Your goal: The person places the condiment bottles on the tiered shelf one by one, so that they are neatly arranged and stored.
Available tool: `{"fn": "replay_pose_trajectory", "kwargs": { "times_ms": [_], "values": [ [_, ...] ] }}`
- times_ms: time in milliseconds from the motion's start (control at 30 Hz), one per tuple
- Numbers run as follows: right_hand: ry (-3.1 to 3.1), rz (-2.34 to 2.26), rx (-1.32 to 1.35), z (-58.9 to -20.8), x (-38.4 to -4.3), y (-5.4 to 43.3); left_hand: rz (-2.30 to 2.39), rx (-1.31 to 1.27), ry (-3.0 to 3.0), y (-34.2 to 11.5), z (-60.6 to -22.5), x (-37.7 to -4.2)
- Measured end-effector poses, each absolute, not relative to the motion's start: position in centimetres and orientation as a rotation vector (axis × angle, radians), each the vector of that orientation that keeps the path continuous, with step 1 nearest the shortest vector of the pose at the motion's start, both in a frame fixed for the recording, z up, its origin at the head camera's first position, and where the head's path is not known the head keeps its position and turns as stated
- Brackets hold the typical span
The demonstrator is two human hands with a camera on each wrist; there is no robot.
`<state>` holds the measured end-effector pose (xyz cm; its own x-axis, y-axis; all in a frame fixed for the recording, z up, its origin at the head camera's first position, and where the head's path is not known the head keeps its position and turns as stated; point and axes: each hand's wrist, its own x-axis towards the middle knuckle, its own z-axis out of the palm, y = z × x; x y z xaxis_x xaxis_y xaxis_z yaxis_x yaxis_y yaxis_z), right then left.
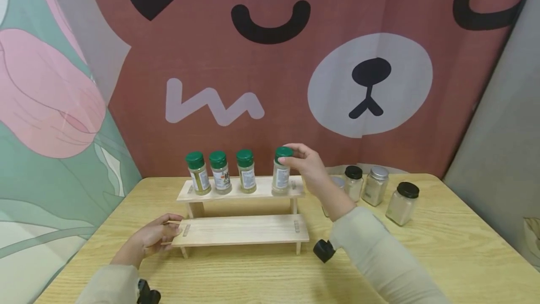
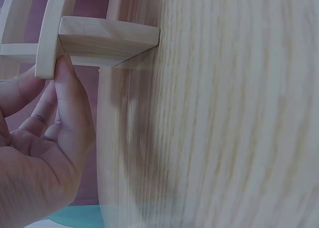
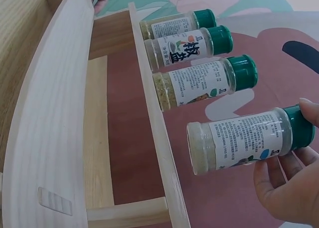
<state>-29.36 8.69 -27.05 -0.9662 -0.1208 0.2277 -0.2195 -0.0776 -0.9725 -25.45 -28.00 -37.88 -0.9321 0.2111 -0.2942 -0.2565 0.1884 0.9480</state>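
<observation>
A two-step wooden rack (image 1: 240, 230) stands on the table. My left hand (image 1: 156, 237) pinches the left end of its lower step between thumb and fingers; the left wrist view shows this grip on the board's edge (image 2: 47, 63). With my right hand (image 1: 310, 168) I hold a spice jar (image 3: 244, 140) by its green cap, upright over the right part of the upper step. A small gap shows under the jar in the right wrist view. Three similar green-capped jars, the left (image 1: 199, 177), middle (image 1: 221, 177) and right (image 1: 246, 175), stand on that step's left and centre.
Right of the rack, several square glass jars stand on the table (image 1: 253, 280), among them a black-lidded one (image 1: 402, 205) and a silver-lidded one (image 1: 375, 186). Behind the table hangs a cloth (image 1: 274, 69) printed with a bear face.
</observation>
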Motion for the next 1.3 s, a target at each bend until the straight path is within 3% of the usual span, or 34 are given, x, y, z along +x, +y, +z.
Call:
{"fn": "replay_pose_trajectory", "kwargs": {
  "times_ms": [1300],
  "values": [
    [-2.307, 2.118, 0.293, -27.4, -30.8, 7.5, 1.798, -0.097, 2.104, -27.7, -37.4, -25.2]
  ]
}}
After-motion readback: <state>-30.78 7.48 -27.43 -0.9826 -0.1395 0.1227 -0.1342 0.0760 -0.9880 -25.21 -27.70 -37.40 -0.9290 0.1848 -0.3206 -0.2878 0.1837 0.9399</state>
